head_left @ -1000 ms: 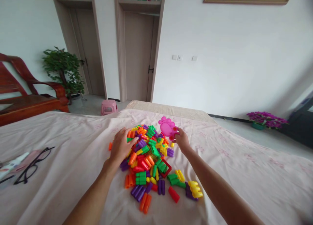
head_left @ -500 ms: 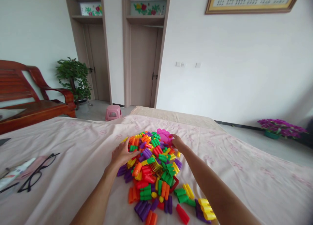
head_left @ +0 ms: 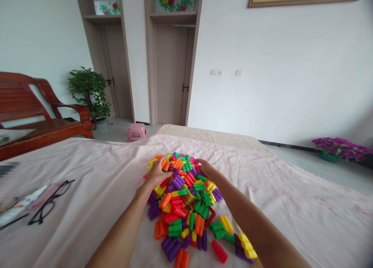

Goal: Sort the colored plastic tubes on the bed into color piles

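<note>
A heap of plastic building blocks (head_left: 177, 202) in red, orange, yellow, green and purple lies on the bedsheet (head_left: 250, 213). My left hand (head_left: 157, 174) is at the heap's far left side, thumb and fingers apart, beside some orange blocks (head_left: 178, 164) and with no block clearly gripped. On the far right side, my right hand (head_left: 206, 168) has its fingers closed at the edge of a pink scalloped piece (head_left: 191, 158). Blocks in front hide most of that piece, and the fingertips show only in part.
Loose blocks, among them a red one (head_left: 219, 251) and a yellow one (head_left: 247, 246), lie near my right forearm. Black-framed glasses (head_left: 46, 206) and a white tube (head_left: 25, 206) rest at the left. Past the bed stand a pink stool (head_left: 136, 132) and a wooden bench (head_left: 43, 116).
My left hand has moved right, in against the heap. My right hand has shifted slightly left, and the pink piece has sunk mostly behind the blocks. The view has tilted slightly down.
</note>
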`<state>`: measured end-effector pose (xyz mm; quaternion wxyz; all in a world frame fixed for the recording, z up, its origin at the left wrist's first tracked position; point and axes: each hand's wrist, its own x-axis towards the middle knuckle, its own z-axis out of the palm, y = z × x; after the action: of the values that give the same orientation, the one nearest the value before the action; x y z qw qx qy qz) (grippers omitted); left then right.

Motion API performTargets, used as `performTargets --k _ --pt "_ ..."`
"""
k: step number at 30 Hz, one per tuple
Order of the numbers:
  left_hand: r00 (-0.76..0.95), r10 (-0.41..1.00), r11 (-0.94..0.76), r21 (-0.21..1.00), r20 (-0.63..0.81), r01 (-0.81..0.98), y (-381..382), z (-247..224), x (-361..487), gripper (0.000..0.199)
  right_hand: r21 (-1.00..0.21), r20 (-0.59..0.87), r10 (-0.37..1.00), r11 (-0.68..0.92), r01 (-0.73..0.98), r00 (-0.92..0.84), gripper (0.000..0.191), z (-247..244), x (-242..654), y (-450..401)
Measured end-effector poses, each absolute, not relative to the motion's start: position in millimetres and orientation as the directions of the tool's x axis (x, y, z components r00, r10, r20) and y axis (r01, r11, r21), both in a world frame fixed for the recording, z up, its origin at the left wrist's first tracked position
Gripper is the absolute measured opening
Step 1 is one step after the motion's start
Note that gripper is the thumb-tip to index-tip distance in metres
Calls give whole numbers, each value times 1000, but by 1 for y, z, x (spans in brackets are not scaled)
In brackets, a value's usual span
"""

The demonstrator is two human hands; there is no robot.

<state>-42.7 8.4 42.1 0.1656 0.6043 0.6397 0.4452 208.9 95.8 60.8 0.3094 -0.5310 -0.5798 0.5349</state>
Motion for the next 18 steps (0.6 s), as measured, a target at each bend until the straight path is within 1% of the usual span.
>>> performTargets --k 3,9,14,18 --pt "-161 909 -218 766 385 605 14 47 -31 65 -953 -202 952 -137 270 -228 59 65 211 89" --pt "-132 896 -273 760 424 589 10 58 -14 61 -963 -131 977 -84 257 -170 62 63 220 82" --pt "-36 862 -399 721 506 567 -4 70 -9 63 -962 38 986 80 262 -162 68 63 235 78" --pt "96 870 -451 701 484 553 -24 85 -5 66 -910 185 967 236 342 -174 68 64 253 69"
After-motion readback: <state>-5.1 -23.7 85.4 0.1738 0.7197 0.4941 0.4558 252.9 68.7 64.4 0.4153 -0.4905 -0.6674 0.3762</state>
